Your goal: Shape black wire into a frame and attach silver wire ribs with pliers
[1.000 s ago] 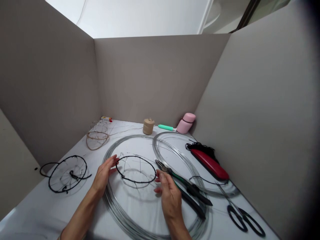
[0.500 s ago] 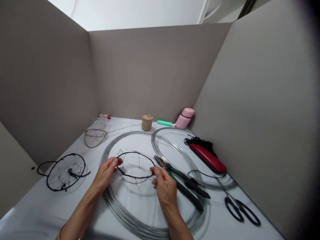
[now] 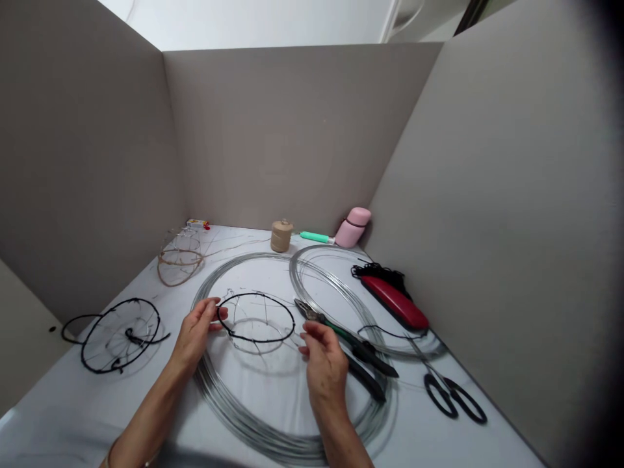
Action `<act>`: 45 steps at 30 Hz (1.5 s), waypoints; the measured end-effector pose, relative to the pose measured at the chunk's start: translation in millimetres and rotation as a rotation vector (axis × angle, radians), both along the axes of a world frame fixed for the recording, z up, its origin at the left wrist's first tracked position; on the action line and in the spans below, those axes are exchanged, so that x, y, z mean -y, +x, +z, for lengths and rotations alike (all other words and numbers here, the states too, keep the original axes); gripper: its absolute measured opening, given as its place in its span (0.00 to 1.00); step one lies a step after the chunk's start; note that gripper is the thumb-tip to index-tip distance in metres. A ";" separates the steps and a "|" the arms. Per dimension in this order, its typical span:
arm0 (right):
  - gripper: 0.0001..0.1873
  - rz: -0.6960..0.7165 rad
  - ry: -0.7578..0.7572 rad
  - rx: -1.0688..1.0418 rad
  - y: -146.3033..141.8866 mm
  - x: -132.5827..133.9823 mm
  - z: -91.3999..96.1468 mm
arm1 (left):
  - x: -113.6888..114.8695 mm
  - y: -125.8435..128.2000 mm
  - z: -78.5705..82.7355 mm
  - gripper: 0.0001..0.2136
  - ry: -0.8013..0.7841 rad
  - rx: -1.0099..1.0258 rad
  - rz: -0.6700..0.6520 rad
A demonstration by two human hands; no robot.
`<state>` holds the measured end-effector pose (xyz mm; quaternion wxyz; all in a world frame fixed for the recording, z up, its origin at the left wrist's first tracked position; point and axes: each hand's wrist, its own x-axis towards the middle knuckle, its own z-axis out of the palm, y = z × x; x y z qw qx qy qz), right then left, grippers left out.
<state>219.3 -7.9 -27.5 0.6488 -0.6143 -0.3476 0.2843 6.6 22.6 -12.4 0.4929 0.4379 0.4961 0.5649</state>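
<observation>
Black-rimmed wire frame (image 3: 258, 341) — right there within the big wire coil (image 3: 233, 416)!
Left hand (image 3: 195, 330) touches its edge, grip hard to tell — right hand (image 3: 325, 365), loosely open, hovers beside the pliers (image 3: 366, 353).

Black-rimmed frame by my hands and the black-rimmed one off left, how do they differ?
The middle frame has its black rim roughly level; the left frame is tilted. The middle frame shows a bare silver ring below its rim; the left frame has a second black loop at its side. Your left hand is at the middle frame's rim; no hand touches the left frame. Both have black rims and thin silvery spokes.
</observation>
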 end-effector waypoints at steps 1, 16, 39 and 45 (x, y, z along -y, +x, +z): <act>0.10 -0.011 0.037 0.040 -0.6 2.1 1.0 | 0.1 0.4 0.8 0.23 0.003 0.009 0.016; 0.11 0.173 0.164 0.519 -5.6 7.1 4.7 | -2.4 -0.7 -1.3 0.20 0.112 -0.018 0.151; 0.03 0.092 0.243 0.638 -12.4 13.7 4.0 | 38.9 45.8 7.2 0.11 0.823 -1.307 0.129; 0.18 0.048 0.356 0.853 -18.3 14.9 8.4 | 30.3 45.3 8.3 0.06 0.845 -1.374 0.105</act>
